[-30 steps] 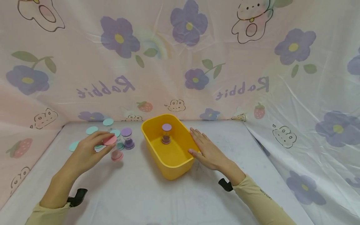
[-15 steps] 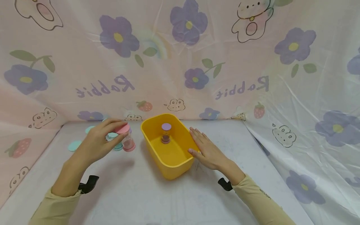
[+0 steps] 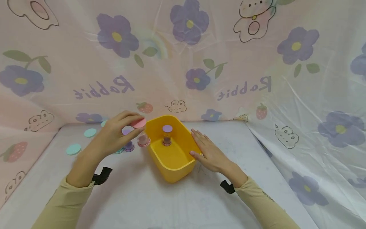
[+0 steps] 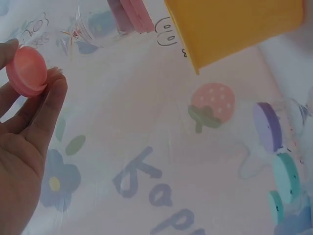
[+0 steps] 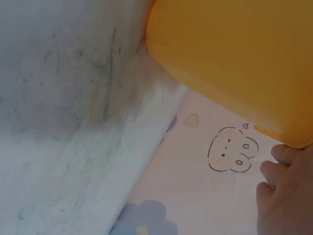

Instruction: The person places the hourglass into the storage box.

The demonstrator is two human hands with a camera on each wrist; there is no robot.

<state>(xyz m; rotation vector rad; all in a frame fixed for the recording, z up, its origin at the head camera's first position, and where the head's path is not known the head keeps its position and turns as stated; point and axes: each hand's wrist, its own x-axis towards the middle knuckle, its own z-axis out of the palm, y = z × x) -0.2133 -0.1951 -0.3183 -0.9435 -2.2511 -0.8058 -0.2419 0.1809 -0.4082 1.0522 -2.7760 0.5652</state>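
pinched by its top cap, the pink sand timer [image 3: 141, 132] hangs from your left hand [image 3: 112, 136] just left of the yellow bin [image 3: 171, 159], above the table [image 3: 143, 197]. your right hand [image 3: 207, 151] rests flat, fingers straight, against the bin's right wall. a purple sand timer [image 3: 167, 135] stands upright inside.

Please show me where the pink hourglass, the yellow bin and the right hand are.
pink hourglass [image 3: 139, 123]: head view, on its pink top cap.
yellow bin [image 3: 174, 173]: head view, on its near outer wall.
right hand [image 3: 207, 151]: head view, on its back.
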